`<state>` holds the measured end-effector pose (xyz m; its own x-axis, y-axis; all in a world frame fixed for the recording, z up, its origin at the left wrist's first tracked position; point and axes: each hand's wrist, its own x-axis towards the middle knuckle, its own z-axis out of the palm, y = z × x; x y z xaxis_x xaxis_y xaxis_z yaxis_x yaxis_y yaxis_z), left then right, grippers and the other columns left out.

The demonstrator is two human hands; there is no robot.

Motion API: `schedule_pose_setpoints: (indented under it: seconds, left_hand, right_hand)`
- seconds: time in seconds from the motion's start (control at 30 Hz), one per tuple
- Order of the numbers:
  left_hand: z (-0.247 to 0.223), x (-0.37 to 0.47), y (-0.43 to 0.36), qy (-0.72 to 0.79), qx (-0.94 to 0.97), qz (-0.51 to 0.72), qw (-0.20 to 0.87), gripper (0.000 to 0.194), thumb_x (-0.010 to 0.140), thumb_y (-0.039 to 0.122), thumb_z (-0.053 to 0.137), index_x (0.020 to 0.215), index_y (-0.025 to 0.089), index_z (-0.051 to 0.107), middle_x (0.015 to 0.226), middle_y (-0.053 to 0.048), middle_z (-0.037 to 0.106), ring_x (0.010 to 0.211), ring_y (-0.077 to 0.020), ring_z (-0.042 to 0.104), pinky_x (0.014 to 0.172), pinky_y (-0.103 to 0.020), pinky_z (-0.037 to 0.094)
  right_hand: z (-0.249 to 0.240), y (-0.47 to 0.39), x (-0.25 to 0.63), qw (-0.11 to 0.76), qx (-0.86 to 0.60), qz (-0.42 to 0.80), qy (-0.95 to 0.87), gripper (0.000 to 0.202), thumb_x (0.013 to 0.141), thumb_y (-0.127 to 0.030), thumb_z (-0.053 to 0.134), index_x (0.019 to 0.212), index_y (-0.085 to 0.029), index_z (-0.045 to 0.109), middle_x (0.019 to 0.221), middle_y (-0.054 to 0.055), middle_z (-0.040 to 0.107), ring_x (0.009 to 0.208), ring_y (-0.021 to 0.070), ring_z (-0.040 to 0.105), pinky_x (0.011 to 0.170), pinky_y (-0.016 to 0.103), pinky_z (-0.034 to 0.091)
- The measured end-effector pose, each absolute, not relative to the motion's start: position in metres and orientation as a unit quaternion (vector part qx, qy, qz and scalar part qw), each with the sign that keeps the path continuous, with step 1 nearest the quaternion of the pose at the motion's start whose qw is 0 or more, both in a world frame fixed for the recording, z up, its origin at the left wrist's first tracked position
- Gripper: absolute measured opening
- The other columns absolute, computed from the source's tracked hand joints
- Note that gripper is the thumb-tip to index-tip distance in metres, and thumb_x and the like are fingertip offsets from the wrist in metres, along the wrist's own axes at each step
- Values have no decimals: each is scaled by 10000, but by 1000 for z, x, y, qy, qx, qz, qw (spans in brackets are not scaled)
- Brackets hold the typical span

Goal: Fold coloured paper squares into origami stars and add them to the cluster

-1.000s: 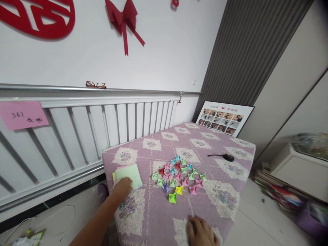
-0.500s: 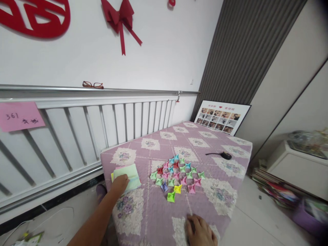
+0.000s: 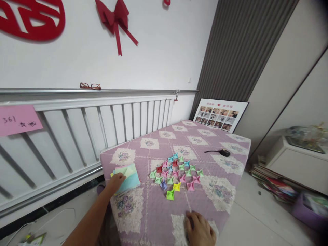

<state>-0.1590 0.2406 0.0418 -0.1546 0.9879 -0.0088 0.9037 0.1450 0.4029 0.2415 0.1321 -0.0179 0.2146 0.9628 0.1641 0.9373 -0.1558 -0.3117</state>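
Observation:
My left hand (image 3: 116,183) is at the left of the table, its fingers pinched on the edge of a pale green sheet of paper (image 3: 127,169). That sheet is peeled back from a stack of coloured paper (image 3: 132,181), baring a light blue sheet beneath. At the near edge my right hand (image 3: 200,229) rests on the tablecloth, holding nothing, with fingers loosely bent and slightly apart. Between the hands, farther in, several small folded paper pieces (image 3: 175,173) stand in rows, green, pink, blue, red, yellow and purple. The bright green folded piece (image 3: 170,194) is nearest me.
A purple flowered tablecloth (image 3: 159,218) covers the table. A black object with a strap (image 3: 224,152) lies to the right. Along the left runs a white radiator (image 3: 115,123), with eyeglasses (image 3: 90,86) on the pipe above. A photo board (image 3: 221,114) leans behind the far end.
My left hand has pulled the pale green top sheet back toward itself, uncovering light blue paper. My right hand stays on the tablecloth. The view has shifted slightly.

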Motion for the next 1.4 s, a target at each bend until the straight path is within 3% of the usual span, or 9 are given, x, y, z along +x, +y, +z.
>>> schedule_pose_setpoints:
  seconds: [0.2, 0.33, 0.57, 0.77, 0.93, 1.1, 1.3, 1.4]
  left_hand:
    - [57, -108, 185, 714, 673, 177, 79, 208, 910, 178, 374, 923, 194, 581, 1012, -66, 609, 990, -210, 541, 849, -296, 372]
    - [40, -40, 123, 665, 728, 110, 124, 236, 912, 175, 392, 853, 204, 619, 934, -62, 625, 923, -218, 560, 827, -317, 386]
    - [14, 29, 55, 630, 745, 52, 211, 292, 904, 131, 377, 976, 220, 646, 1080, -73, 621, 1027, -241, 536, 859, -356, 401]
    - [17, 27, 41, 626, 743, 40, 235, 322, 912, 125, 349, 995, 216, 646, 1092, -71, 613, 1043, -238, 529, 890, -371, 404]
    - [29, 33, 36, 613, 749, 13, 251, 309, 916, 158, 357, 1010, 217, 646, 1112, -82, 609, 1056, -262, 524, 882, -385, 411]
    - [41, 31, 29, 601, 753, 41, 265, 278, 871, 178, 425, 1042, 241, 634, 1133, -72, 607, 1086, -272, 510, 918, -384, 391]
    - [14, -10, 27, 653, 705, 121, 251, 557, 688, 98, 529, 1226, 238, 545, 1202, -61, 599, 1128, -248, 500, 972, -337, 358]
    - [-5, -21, 32, 658, 678, 156, 288, 490, 703, 75, 501, 1165, 216, 582, 1117, -51, 643, 1060, -203, 554, 942, -280, 383]
  right_hand:
    - [-13, 130, 238, 182, -760, 35, -623, 288, 860, -385, 427, 1018, -313, 657, 1162, 29, 640, 1091, 255, 553, 969, 485, 310]
    - [-11, 127, 235, 204, -754, 20, -624, 273, 850, -374, 442, 990, -300, 665, 1104, 35, 657, 1061, 259, 565, 954, 483, 317]
    - [-10, 118, 236, 265, -678, 83, -681, 297, 859, -394, 437, 996, -250, 658, 1050, 48, 683, 1031, 243, 587, 936, 432, 360]
    - [-21, 84, 235, 278, -586, 142, -748, 297, 824, -269, 457, 1045, -277, 654, 1108, 33, 676, 1082, 227, 579, 944, 400, 378]
    - [-15, 62, 220, 229, -563, 179, -774, 415, 713, -189, 516, 1083, -326, 643, 1235, 24, 621, 1188, 242, 515, 1048, 483, 246]
    - [-5, 60, 215, 198, -569, 184, -777, 222, 751, -222, 517, 873, -316, 677, 1219, 4, 618, 1180, 230, 506, 1060, 489, 196]
    - [-1, 59, 214, 201, -575, 180, -773, 162, 803, -294, 530, 861, -309, 680, 1223, 12, 621, 1176, 236, 515, 1068, 494, 211]
    - [4, 59, 212, 208, -575, 179, -771, 190, 832, -382, 531, 911, -332, 697, 1210, 4, 631, 1168, 246, 528, 1063, 500, 246]
